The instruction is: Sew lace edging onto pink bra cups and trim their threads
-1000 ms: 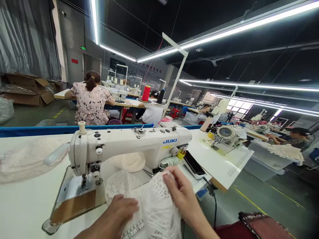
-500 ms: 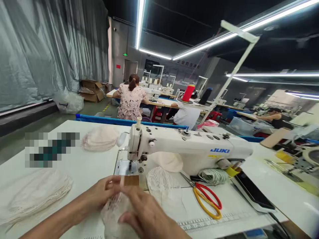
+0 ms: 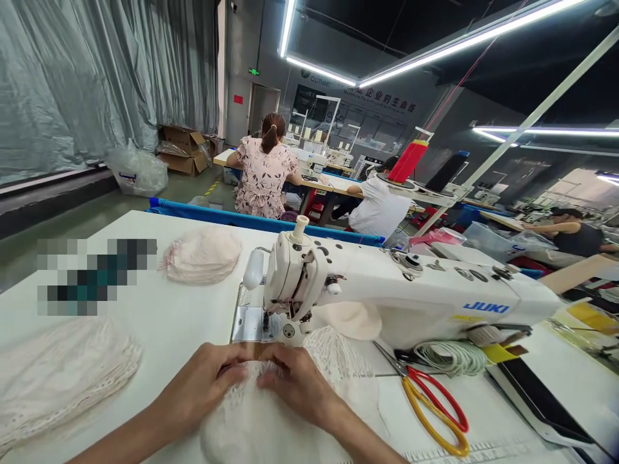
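Head view: on a white table (image 3: 188, 335) stands a sewing machine (image 3: 411, 290); far behind, an open cardboard box (image 3: 182, 161) seems to contain clear plastic, though distance blurs it. White lace fabric (image 3: 256, 419) lies before the machine, its edge pinched by the left hand (image 3: 206, 380) and right hand (image 3: 300, 383)

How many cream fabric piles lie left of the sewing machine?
2: the near pile, cut by the picture's left edge, and the far pile, toward the blue bar. More may lie out of view.
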